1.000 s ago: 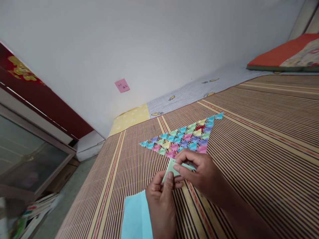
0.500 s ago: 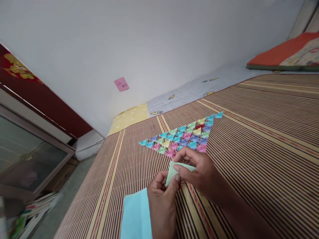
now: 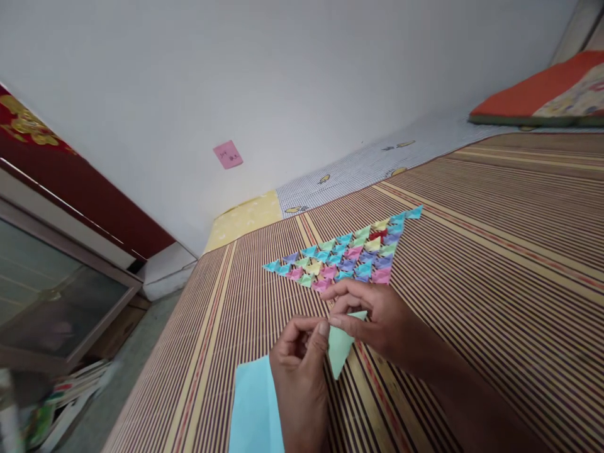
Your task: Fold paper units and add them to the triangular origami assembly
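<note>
A pale green piece of paper (image 3: pixel 340 350), folded to a triangle, hangs between my hands with one point downward. My left hand (image 3: pixel 302 365) pinches its upper left corner between thumb and forefinger. From the other side my right hand (image 3: pixel 372 318) holds the top edge near the same corner, thumb in front, the other fingers partly hidden behind. Just beyond the hands, many small folded paper pieces (image 3: pixel 335 255) in blue, pink, green, yellow, purple and red lie in slanting rows. A light blue sheet of paper (image 3: pixel 255 402) lies partly under my left hand, with a crease down it.
All the papers lie on a striped mat (image 3: pixel 207 352). Patterned cloth (image 3: pixel 340 179) runs along the wall behind it, where a pink note (image 3: pixel 228 155) is stuck. An orange folded cushion (image 3: pixel 523 94) rests at the far right. A glass-panelled door (image 3: pixel 61 289) stands at the left.
The green paper has turned so that a point hangs down. My left thumb and forefinger have shifted from its lower side to the upper left corner, and my right fingers have moved slightly.
</note>
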Available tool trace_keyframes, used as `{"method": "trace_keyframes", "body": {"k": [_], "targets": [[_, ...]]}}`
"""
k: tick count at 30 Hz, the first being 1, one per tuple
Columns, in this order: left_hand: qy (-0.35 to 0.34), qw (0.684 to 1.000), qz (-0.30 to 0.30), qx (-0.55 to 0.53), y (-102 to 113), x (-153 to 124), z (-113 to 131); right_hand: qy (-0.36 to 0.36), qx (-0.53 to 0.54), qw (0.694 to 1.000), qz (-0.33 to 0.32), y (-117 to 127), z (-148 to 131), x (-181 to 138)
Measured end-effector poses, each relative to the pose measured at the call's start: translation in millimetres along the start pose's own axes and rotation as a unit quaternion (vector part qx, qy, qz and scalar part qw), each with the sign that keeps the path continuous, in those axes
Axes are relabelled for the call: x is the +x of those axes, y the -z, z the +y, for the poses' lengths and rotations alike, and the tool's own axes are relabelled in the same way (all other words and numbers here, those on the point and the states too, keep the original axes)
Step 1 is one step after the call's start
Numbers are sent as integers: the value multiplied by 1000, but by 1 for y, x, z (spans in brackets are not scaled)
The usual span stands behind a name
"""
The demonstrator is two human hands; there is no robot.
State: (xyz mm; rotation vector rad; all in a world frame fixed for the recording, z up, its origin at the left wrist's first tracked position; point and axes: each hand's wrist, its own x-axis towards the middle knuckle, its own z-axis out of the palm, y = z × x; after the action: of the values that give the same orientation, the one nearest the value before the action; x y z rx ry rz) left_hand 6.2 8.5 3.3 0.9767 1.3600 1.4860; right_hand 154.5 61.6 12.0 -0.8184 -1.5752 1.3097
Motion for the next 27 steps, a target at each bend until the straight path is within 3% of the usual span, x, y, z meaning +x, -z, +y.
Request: {"method": "trace_keyframes", "body": {"k": [3, 6, 14, 18, 22, 27], "targets": [[16, 997, 53, -50, 1, 2, -7, -43, 88, 995, -5, 0, 9, 4], [5, 993, 87, -82, 0, 6, -11, -34, 132, 991, -13, -2, 16, 7], [15, 999, -36, -15, 3, 5, -2, 17, 57, 997, 54, -4, 13, 7], [19, 996, -89, 2, 3, 3, 1, 20, 78, 991, 104, -9, 11, 8], [25, 994, -102, 9, 1, 3, 0, -6, 121, 987, 108, -10, 12, 9], [30, 995, -94, 1, -1, 3, -3, -21, 117, 991, 63, -4, 12, 8]]}}
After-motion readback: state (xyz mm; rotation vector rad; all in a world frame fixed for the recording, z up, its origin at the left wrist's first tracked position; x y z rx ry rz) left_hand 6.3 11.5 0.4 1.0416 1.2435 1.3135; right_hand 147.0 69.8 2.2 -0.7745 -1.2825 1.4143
